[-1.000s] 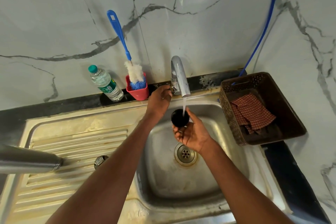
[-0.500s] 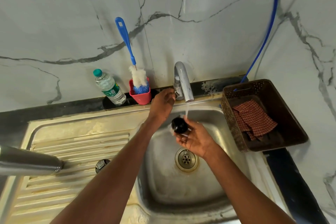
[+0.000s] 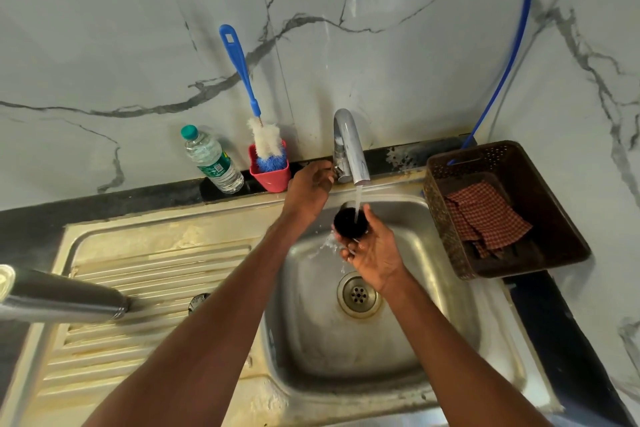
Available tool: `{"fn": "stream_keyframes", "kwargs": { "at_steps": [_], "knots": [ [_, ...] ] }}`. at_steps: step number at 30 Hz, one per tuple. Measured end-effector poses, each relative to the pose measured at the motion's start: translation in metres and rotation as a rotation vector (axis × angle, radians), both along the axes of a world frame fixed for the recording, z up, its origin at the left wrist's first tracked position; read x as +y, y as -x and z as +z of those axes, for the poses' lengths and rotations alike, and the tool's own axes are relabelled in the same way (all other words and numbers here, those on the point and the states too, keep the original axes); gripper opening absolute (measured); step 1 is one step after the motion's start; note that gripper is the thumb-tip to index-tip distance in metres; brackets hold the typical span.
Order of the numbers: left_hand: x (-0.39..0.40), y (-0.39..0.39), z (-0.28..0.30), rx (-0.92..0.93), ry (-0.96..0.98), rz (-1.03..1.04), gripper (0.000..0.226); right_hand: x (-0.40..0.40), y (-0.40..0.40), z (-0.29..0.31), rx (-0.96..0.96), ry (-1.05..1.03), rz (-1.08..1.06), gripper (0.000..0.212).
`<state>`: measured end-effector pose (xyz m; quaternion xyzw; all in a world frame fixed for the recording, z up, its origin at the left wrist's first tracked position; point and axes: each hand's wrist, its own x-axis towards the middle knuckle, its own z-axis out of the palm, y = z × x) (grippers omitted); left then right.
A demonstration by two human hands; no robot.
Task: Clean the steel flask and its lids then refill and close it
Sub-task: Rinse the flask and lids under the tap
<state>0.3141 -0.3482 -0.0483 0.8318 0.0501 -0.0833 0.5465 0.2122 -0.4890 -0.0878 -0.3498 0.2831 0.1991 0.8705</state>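
steel flask (image 3: 59,298) lies on its side on the sink's draining surface (image 3: 145,274), likely parked to drain. right hand (image 3: 374,250) grip clamped on black lid (image 3: 349,225), held under tap (image 3: 349,149) stream to rinse. left hand (image 3: 310,185) at tap handle, grip closure unclear. brush (image 3: 263,146) stands behind.

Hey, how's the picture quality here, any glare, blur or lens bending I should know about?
Head view: wide-angle bending curves the sink edges; soft glare streaks the wall above the tap; the steel flask at far left looks blurred; the black lid shows no inner detail.
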Motion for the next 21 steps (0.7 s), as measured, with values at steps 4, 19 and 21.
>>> {"fn": "stream_keyframes", "kwargs": {
  "at_steps": [4, 19, 21],
  "knots": [
    [0.001, -0.002, 0.0, 0.002, 0.001, 0.009, 0.034, -0.009, -0.009, -0.006, 0.14, 0.047, -0.021, 0.062],
    [0.005, 0.006, 0.001, -0.066, -0.085, -0.062, 0.025, -0.009, -0.008, 0.002, 0.186, -0.001, 0.031, 0.058],
    [0.004, 0.005, 0.0, -0.083, -0.095, -0.079, 0.025, -0.006, -0.008, 0.001, -0.027, 0.325, 0.063, 0.056]
  ]
}}
